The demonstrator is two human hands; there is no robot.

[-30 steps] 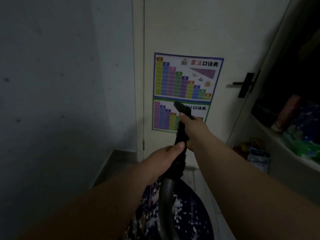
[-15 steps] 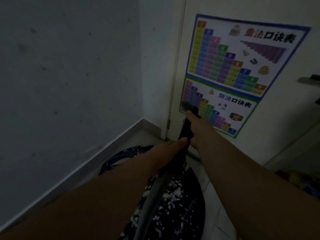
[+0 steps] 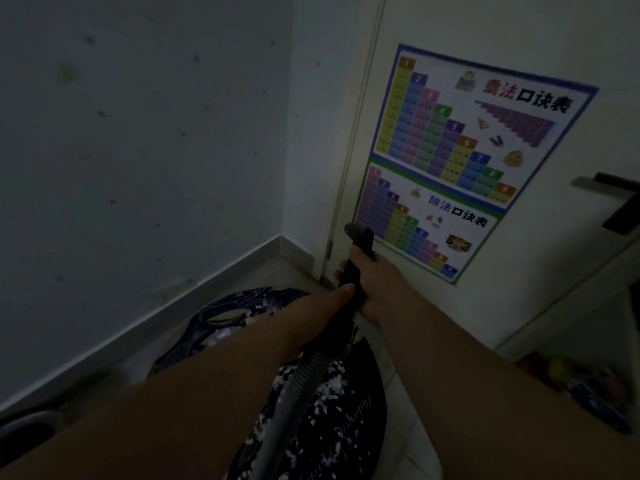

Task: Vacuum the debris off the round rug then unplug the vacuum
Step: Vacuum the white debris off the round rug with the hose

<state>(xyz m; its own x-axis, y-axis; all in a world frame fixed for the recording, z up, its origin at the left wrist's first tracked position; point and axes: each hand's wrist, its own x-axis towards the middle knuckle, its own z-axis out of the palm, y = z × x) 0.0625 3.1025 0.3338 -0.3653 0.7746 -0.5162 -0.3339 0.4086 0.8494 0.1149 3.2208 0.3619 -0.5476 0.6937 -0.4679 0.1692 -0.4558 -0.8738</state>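
Together, our left hand (image 3: 322,313) and right hand (image 3: 372,284) gripped the black wand (image 3: 355,268), its hose (image 3: 298,393) trailing down over the dark rug (image 3: 332,427) speckled with white debris (image 3: 332,389), near the door (image 3: 519,36).

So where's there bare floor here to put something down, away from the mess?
Bare floor runs between the baseboard and the round rug, up to the door. A tiled strip lies right of the rug. Debris crowds the rug, and clutter fills the right corner.
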